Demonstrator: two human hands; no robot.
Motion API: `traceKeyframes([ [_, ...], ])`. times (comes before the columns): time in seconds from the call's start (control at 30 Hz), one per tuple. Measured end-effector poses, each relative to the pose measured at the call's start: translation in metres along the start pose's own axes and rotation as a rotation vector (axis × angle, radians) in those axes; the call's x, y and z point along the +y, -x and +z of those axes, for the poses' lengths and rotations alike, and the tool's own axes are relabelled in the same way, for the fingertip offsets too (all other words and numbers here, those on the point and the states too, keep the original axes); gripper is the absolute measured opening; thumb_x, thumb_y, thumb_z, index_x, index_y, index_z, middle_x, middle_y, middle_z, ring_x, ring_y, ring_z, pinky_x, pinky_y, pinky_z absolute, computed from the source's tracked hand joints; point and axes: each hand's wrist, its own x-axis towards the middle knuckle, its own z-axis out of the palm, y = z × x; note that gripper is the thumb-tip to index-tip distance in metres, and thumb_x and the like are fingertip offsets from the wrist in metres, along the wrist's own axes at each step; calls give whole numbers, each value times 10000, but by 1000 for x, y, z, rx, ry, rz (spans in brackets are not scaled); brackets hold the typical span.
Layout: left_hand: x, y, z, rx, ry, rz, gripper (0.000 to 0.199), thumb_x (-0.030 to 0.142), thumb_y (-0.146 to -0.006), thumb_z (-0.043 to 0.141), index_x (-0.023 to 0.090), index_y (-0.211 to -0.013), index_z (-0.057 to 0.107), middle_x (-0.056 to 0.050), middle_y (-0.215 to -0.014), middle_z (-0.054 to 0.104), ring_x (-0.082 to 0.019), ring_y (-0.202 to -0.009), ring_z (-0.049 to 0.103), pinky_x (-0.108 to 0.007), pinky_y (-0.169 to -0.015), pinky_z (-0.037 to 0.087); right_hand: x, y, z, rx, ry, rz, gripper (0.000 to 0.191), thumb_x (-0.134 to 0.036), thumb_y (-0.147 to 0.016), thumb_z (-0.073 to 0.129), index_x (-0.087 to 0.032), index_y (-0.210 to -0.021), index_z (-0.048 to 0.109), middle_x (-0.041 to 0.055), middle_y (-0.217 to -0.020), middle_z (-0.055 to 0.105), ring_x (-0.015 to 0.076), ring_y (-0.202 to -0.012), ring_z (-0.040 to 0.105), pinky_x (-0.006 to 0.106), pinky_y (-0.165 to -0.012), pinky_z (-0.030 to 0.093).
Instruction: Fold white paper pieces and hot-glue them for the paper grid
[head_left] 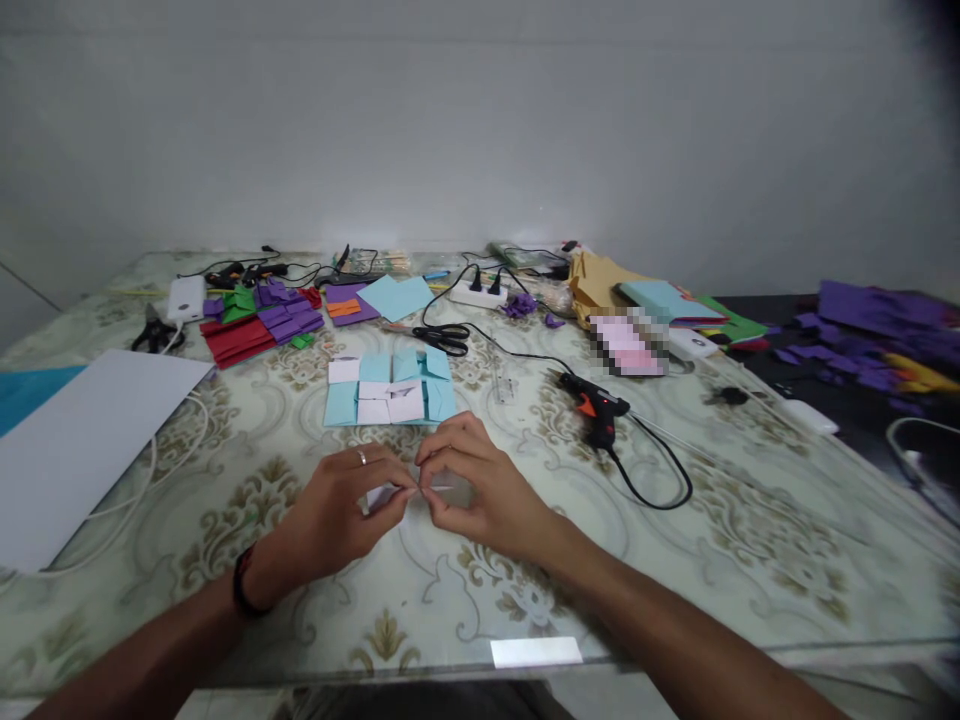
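Observation:
My left hand [345, 500] and my right hand [476, 480] meet near the front middle of the table. Both pinch a small piece of white paper [380, 496] between thumb and fingertips; most of it is hidden behind the fingers. Just beyond them lies a light blue paper sheet [341, 408] bearing white and blue folded paper pieces [401, 404]. Black-handled scissors [442, 338] rest behind that sheet. Right of my hands is a black glue gun [596, 408] with an orange trigger and a small red light.
A large white sheet [97, 450] covers the left side, with a white cable around it. Folded purple and red papers [277, 322], a power strip [478, 295] and a phone [628, 345] stand farther back. Purple scraps [847, 340] lie on a dark surface at right.

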Motion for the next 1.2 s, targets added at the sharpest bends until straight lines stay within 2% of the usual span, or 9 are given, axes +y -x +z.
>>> traceKeyframes([
  [0.33,-4,-4,-16,61,-17,-34,124,84,-904,685,201,-865,689,24,-823,743,-110,-760,697,-215,-732,520,0,-7,-15,60,69,-19,194,-55,-846,666,-234,-894,610,37,-985,711,228,-963,564,434,-933,444],
  [0.47,-3,-3,-15,66,-26,18,125,80,-914,677,203,-896,664,10,-846,728,-126,-794,695,-236,-746,537,-1,-7,-19,49,11,49,145,-109,-863,669,-239,-896,613,52,-1079,694,239,-1021,581,448,-970,431],
  [0.53,-3,-2,-13,92,-51,83,152,53,-915,664,203,-913,644,0,-863,716,-137,-823,693,-252,-767,549,1,-6,-21,70,-77,155,90,-205,-914,652,-236,-995,630,80,-1159,649,251,-1083,584,449,-986,443],
  [0.63,-2,-2,-11,132,-100,191,181,31,-912,670,205,-950,631,-17,-901,719,-157,-872,695,-286,-812,571,4,-4,-20,55,-297,419,258,-416,-1038,508,-219,-1150,630,87,-1099,634,230,-985,604,394,-867,499],
  [0.73,-1,-3,-10,139,-200,259,175,39,-905,688,200,-939,631,-26,-911,733,-171,-873,695,-305,-810,581,6,-3,-17,-82,-594,661,507,-604,-1062,378,-191,-1011,669,57,-899,642,187,-772,598,324,-683,509],
  [0.8,0,-3,-10,134,-257,293,164,43,-906,686,198,-919,632,-28,-906,738,-175,-867,695,-310,-809,584,6,-3,-14,-162,-748,740,533,-668,-1005,482,-181,-889,665,36,-808,619,161,-691,584,287,-607,504],
  [0.93,1,-2,-9,115,-239,292,137,63,-930,666,196,-950,640,-42,-951,741,-177,-904,706,-301,-830,594,4,-3,-10,-214,-914,821,423,-577,-848,786,-188,-942,649,-36,-675,599,93,-525,530,213,-488,443],
  [1.03,1,-1,-7,94,-197,253,139,81,-942,665,198,-1013,637,-53,-999,729,-172,-937,709,-289,-850,599,4,-4,-10,-181,-962,855,422,-471,-758,897,-190,-921,627,-58,-668,612,63,-476,504,185,-440,398],
  [1.2,-1,0,-9,67,-103,90,342,109,-914,704,216,-1217,587,-88,-1152,681,-213,-1119,674,-353,-966,588,5,-5,-12,-76,-869,800,381,-423,-746,912,-189,-903,654,-74,-657,574,61,-475,508,196,-460,381],
])
